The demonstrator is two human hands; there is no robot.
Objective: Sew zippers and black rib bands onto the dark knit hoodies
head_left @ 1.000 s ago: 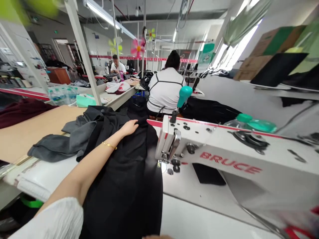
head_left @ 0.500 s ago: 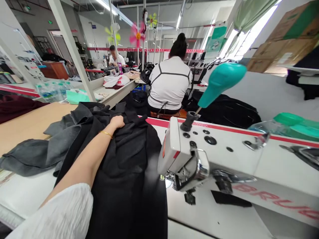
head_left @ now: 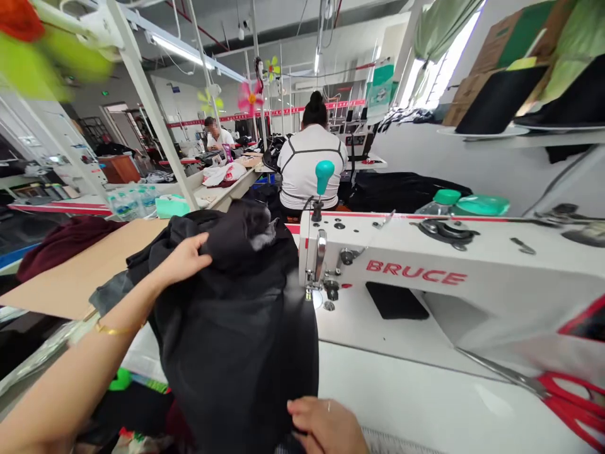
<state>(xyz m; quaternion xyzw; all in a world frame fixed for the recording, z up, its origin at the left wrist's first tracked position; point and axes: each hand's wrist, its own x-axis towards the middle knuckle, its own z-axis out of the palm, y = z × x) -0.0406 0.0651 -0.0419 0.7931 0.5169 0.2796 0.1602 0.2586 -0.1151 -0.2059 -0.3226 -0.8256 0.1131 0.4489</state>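
A large piece of black fabric (head_left: 227,340) drapes over the machine table, with a bunched grey-lined fold at its far end. My left hand (head_left: 189,258) grips the bunched part at its left side, thumb toward the camera. At the bottom of the view, my right hand (head_left: 328,425) pinches the near right edge of the fabric; some fingertips are hidden. To the right stands a white sewing machine (head_left: 416,277) marked BRUCE, its needle area (head_left: 309,293) beside the fabric's right edge. I cannot tell whether the fabric lies under the presser foot.
Red-handled scissors (head_left: 567,397) lie at the right, and a ruler (head_left: 397,441) runs along the near table edge. A teal-handled tool (head_left: 324,176) stands upright on the machine head. Brown board (head_left: 70,271) lies left. A person (head_left: 312,157) sits ahead, back turned.
My left hand has drawn back toward me and left, folding the fabric's far end over. My right hand has come into view on the near edge. The camera has turned right.
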